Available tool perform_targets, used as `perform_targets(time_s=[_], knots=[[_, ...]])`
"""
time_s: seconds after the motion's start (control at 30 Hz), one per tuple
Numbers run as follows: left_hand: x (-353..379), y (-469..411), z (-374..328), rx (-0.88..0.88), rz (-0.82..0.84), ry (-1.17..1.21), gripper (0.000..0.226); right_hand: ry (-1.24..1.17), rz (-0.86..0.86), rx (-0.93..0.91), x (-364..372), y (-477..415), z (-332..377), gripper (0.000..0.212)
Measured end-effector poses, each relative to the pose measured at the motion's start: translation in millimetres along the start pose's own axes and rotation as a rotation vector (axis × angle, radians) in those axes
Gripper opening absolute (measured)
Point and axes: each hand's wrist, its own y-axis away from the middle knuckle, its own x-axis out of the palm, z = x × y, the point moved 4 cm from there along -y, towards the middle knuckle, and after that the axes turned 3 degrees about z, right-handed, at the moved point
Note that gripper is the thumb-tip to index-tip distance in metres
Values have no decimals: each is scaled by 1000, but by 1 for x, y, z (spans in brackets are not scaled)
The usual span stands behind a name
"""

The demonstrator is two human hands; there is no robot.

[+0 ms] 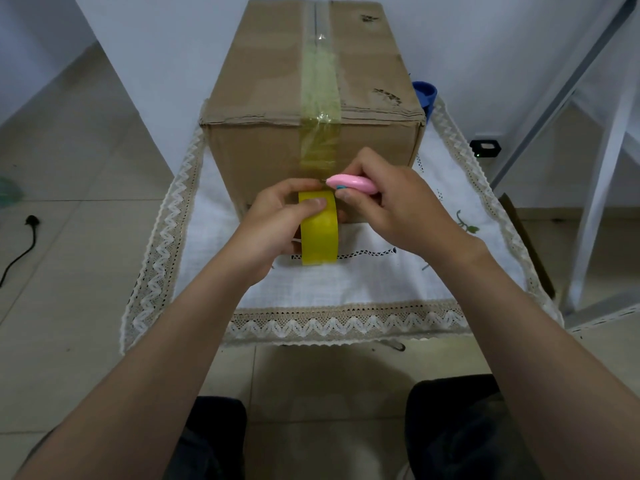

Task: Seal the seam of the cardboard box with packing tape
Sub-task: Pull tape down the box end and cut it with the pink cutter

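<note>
A brown cardboard box (263, 84) stands on a small cloth-covered table. A strip of yellowish clear tape (320, 98) runs along its top seam and down the near face. My left hand (273, 223) grips the yellow tape roll (318, 233) upright against the box's near face, thumb on the roll's top. My right hand (391, 206) holds a small pink cutter (351, 183), its tip at the tape just above the roll.
The white tablecloth (346, 282) has a lace border hanging over the edges. A blue object (425, 93) sits behind the box's right corner. A black plug and cable (24, 240) lie on the tiled floor at left. White frame legs (602, 188) stand at right.
</note>
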Motion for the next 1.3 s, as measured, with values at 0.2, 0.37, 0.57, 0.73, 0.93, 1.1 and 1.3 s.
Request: perform_targets(time_s=[0.2,0.37,0.57,0.73,0.93,1.1,1.3], knots=[[-4,4,6,31,1,-4,38,197,40,-51,3,-7,13,16],[-7,6,4,94,25,-29,41,246,39,-87,2,-11,20,17],[-4,6,3,137,29,-42,42,272,27,-117,5,-16,25,16],[-3,7,3,144,27,-15,41,284,18,-116,7,-20,27,17],[-4,8,2,144,33,-5,38,289,43,-80,9,-24,27,19],[-4,6,2,139,37,9,36,286,64,-34,10,-30,28,18],[-4,6,3,138,33,-11,36,278,99,-1,13,-39,29,14]])
